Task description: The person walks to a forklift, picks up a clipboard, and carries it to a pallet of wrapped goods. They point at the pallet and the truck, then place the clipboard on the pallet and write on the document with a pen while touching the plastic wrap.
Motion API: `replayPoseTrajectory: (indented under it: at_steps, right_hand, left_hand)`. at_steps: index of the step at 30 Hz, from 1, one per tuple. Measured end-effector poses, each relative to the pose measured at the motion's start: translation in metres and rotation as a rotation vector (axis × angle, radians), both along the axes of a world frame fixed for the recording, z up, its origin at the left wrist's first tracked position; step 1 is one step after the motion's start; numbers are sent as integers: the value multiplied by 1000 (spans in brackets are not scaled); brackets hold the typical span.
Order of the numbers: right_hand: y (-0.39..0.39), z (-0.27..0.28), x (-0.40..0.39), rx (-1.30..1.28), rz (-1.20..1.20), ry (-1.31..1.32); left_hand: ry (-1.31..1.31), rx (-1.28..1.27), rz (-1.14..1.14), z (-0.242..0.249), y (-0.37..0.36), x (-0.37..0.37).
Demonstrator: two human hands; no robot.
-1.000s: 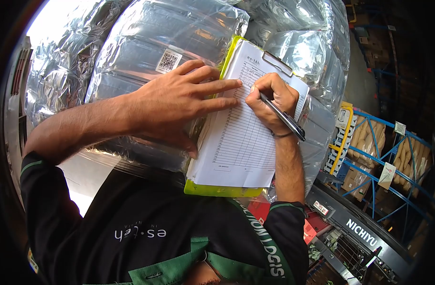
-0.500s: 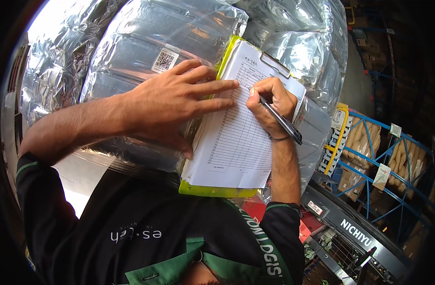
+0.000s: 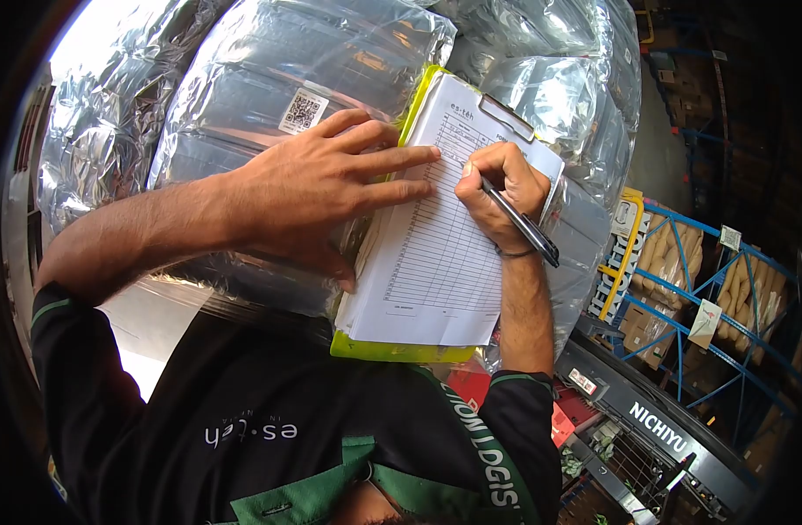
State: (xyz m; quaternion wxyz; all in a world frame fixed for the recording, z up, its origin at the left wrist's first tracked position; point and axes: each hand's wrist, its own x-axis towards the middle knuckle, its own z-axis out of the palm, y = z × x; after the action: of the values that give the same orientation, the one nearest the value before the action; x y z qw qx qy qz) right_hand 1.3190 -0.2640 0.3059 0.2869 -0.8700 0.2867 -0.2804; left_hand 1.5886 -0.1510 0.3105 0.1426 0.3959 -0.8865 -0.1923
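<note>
A yellow-green clipboard (image 3: pixel 401 351) with a metal clip (image 3: pixel 506 117) lies on plastic-wrapped packages. Clipped to it is a printed form (image 3: pixel 436 262) with a ruled table and a few handwritten lines near the top. My right hand (image 3: pixel 506 192) is closed around a black pen (image 3: pixel 524 225), its tip end hidden by my fingers against the upper part of the form. Fingers spread, my left hand (image 3: pixel 331 188) lies across the clipboard's left edge, two fingertips resting on the paper.
Shiny wrapped packages (image 3: pixel 243 96) spread beneath and behind the clipboard, one bearing a QR label (image 3: pixel 303 111). At the right stand blue racking (image 3: pixel 681 328) with wrapped goods and a black machine marked NICHIYU (image 3: pixel 655 424).
My right hand and the pen have shifted very slightly to the right over the form. My left hand stays in place.
</note>
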Motion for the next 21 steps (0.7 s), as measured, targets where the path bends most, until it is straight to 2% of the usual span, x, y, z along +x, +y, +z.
replayPoseTrajectory:
  at_steps: [9, 11, 13, 15, 17, 19, 21]
  right_hand:
    - [-2, 7, 1, -56, 43, 37]
    - [-5, -1, -8, -10, -58, -102]
    - [-6, 2, -15, 318, -161, -257]
    - [-11, 4, -32, 181, -133, -87]
    - [-4, -1, -32, 81, -101, -83]
    - [3, 4, -28, -112, -87, 44]
    - [6, 5, -30, -114, -77, 78]
  left_hand:
    - [-16, -23, 5, 1, 1, 0]
    - [-17, -22, 3, 3, 1, 0]
    - [-11, -14, 2, 4, 0, 1]
    - [4, -9, -8, 2, -1, 2]
    - [18, -5, -5, -1, 0, 0]
    - [14, -6, -2, 1, -1, 1]
    - [14, 9, 5, 2, -1, 1]
